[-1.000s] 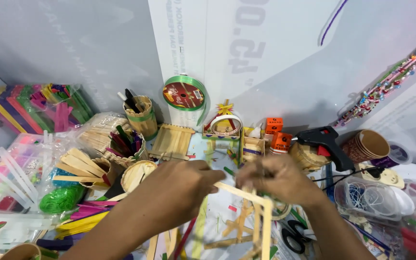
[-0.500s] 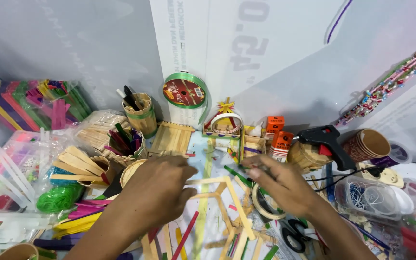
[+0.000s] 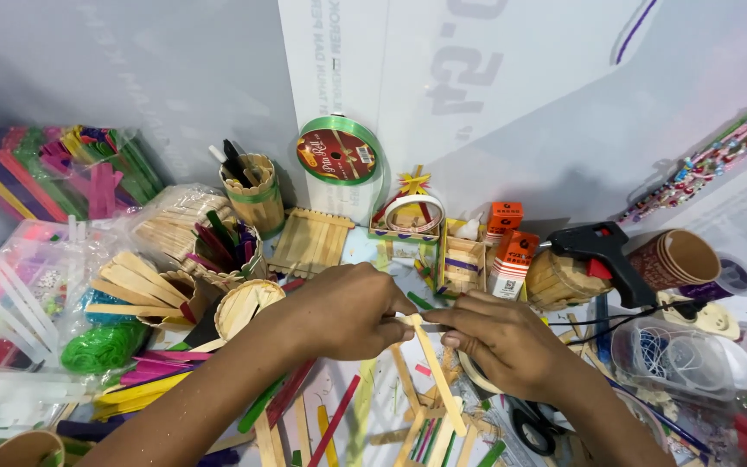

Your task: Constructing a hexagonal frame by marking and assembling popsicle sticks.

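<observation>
Both hands have closed in toward each other since half a second ago, and the stick frame now sits lower between them, with one plain stick raised at their meeting point. Left hand [image 3: 343,311]: fingers curled narrow, tips pinching the upper end of the plain wooden craft stick [image 3: 430,363]. Right hand [image 3: 503,342]: fingers also drawn together, thumb and forefinger gripping the same stick end from the right side. That stick runs from the pinch down toward the near edge, tilted, its lower end resting on the stick frame [image 3: 430,424] lying on the table [image 3: 365,251].

Surroundings: black hot glue gun [image 3: 603,255] to the right, well apart from the hands, beside a stack of brown paper cups [image 3: 676,258]. Green ribbon spool [image 3: 339,156] stands against the far wall. Flat panel of joined sticks [image 3: 313,242] lies far of the left hand. Round stick-built cup [image 3: 248,304] sits just left of the left wrist. Coloured sticks [image 3: 144,389] are scattered at near left. Black-handled scissors [image 3: 533,430] lie under the right forearm.
</observation>
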